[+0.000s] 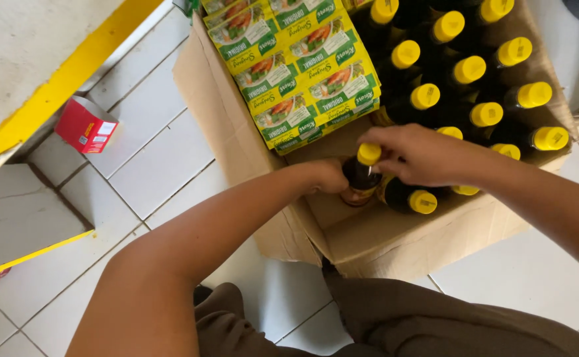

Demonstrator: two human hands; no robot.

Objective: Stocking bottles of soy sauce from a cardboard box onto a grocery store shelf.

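The left hand (329,176) is wrapped around the body of a dark bottle (359,180) with a yellow cap, gripping it just below the neck. The right hand (416,155) reaches in from the right, and its fingers (385,142) close narrowly over the cap of that same bottle. The bottle stands roughly upright at the near edge of an open cardboard box (395,241), which sits on the white tiled floor (150,165); its lower label is orange-brown, half hidden by the left hand.

Just right of it another dark bottle (413,198) tilts toward the near wall of the box. Behind the hands, the right half of the box holds rows of dark yellow-capped bottles (474,92), their bodies lost in shadow so only the round caps read clearly. The far left part of the box carries stacked flat cartons (302,73) in yellow and green with small food pictures; the stack is cut off by the top edge of the view.

On the floor well left of the box lies a small red carton (85,125) beside a yellow-edged shelf (58,73). The person's brown trousers (395,324) fill the bottom edge.
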